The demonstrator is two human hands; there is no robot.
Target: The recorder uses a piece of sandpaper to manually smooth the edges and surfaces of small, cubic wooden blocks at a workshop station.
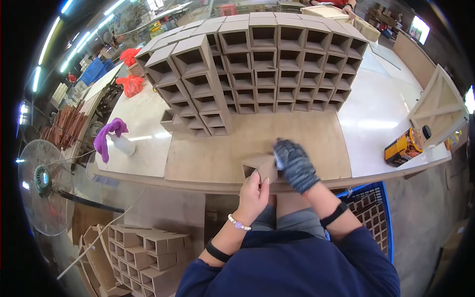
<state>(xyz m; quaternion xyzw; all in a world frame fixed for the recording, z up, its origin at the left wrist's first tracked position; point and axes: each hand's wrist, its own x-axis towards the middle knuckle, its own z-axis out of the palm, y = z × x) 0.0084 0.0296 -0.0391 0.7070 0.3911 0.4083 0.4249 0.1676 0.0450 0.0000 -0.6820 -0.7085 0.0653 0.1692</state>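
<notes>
My left hand (pixel 255 189), bare and wearing a bead bracelet, is closed on the near edge of a small brown open-ended box (pixel 264 167) at the table's front edge. The thumb presses on the box's outer side. My right hand (pixel 296 165), in a grey knit glove, is at the box's right side with its fingers curled. Something pale shows by its fingertips, too blurred to name. Beyond my hands rises a tall stack of like boxes (pixel 265 78), their open ends toward me, on a wooden board (pixel 208 156).
A purple cloth (pixel 110 136) hangs over a white bottle (pixel 124 145) at left. A yellow-and-black jar (pixel 404 147) stands near the right edge. Below are more boxes (pixel 148 255), a blue crate (pixel 390 222) and a fan (pixel 43 180). Another person's hand (pixel 348 10) shows at the far side.
</notes>
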